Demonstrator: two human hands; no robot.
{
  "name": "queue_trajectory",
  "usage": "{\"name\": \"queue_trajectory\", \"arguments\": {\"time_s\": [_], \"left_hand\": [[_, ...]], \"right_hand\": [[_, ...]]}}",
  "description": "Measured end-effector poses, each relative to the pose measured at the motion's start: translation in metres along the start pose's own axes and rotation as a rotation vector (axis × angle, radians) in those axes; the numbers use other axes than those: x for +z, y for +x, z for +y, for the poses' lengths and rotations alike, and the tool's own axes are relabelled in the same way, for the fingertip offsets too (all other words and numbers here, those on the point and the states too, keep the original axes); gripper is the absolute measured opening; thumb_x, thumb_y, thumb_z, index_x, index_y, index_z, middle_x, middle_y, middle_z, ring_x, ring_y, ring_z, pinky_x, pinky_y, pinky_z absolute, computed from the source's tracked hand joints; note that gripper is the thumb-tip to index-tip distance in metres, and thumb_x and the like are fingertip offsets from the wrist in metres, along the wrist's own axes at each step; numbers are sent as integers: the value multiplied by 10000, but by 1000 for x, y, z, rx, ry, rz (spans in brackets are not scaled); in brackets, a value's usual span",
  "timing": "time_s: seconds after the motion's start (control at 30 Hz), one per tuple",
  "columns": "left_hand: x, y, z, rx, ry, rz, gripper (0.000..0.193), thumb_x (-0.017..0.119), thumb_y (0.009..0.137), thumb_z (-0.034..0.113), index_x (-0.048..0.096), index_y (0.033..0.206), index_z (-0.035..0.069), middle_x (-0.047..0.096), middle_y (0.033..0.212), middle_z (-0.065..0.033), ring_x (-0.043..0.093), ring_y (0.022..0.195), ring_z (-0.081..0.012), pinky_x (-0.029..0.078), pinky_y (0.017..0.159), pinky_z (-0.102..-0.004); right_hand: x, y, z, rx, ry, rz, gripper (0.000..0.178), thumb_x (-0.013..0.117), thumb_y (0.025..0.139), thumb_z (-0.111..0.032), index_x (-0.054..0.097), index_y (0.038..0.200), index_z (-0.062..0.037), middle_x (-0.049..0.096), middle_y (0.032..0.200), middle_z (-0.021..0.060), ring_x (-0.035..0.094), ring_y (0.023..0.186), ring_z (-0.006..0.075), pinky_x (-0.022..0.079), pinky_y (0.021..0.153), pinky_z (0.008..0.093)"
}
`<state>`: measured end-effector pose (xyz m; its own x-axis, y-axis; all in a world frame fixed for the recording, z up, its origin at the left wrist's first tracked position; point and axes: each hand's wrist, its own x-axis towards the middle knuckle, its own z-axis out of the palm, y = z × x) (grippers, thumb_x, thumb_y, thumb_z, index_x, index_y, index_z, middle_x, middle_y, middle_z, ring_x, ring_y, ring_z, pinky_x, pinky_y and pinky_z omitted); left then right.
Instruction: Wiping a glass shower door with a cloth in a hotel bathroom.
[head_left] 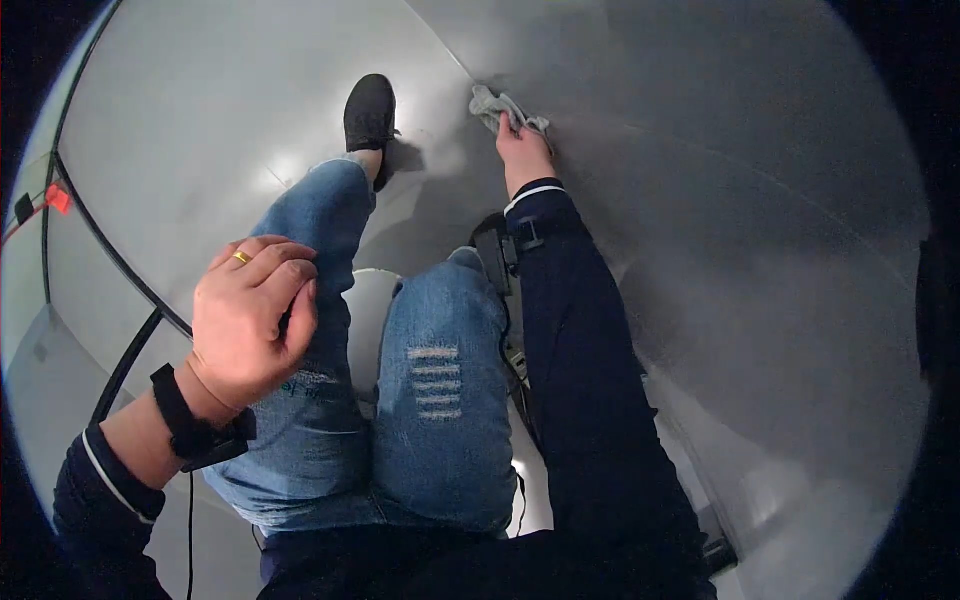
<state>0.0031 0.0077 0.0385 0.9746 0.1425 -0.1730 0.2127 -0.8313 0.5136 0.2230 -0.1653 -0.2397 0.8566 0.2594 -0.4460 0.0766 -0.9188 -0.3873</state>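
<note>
Grey cloth [508, 108], at upper centre of the frame, is pressed against the grey metal wall [720, 200] by the right hand [522, 150], grip closed on it; left hand [250, 320], loosely curled, holds nothing visible at lower left.

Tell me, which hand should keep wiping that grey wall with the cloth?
The right hand, probably. It presses the grey cloth against the grey wall, arm stretched out. The left hand is curled above the knee, away from the cloth.
</note>
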Motion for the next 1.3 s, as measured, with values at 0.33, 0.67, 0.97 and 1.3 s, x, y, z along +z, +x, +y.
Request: {"name": "queue_trajectory", "arguments": {"time_s": [0.33, 0.67, 0.97, 1.3], "left_hand": [[-5, 0, -5, -29, -41, -38, 101, 562, 715, -12, 577, 812, 10, 627, 900, -122, 610, 880, -301, 483, 781, -391], [26, 8, -23, -13, -86, 2, 91, 606, 695, 23, 592, 784, 27, 633, 865, -94, 619, 839, -259, 486, 734, -363], [21, 35, -81, -15, -134, -73, 91, 558, 726, -9, 584, 812, 7, 629, 906, -124, 607, 864, -299, 478, 782, -383], [20, 58, -126, 5, -170, 27, 48, 589, 728, 19, 594, 776, 15, 631, 835, -103, 608, 816, -289, 478, 740, -374]], "right_hand": [[-2, -1, -2, 61, 164, -133, 608, 455, 873, -538, 662, 920, 32, 630, 966, 261, 587, 974, 399, 461, 873, 418], [12, -23, 117, 135, -140, -126, 600, 405, 912, -507, 672, 849, 27, 633, 844, 261, 592, 869, 439, 454, 788, 471], [-2, -57, 191, 267, -141, -56, 586, 477, 877, -516, 680, 830, 32, 641, 805, 253, 611, 832, 413, 463, 751, 470], [-43, -83, 208, 497, -321, -44, 521, 529, 855, -511, 689, 890, -16, 653, 846, 228, 612, 876, 395, 468, 775, 457]]}}
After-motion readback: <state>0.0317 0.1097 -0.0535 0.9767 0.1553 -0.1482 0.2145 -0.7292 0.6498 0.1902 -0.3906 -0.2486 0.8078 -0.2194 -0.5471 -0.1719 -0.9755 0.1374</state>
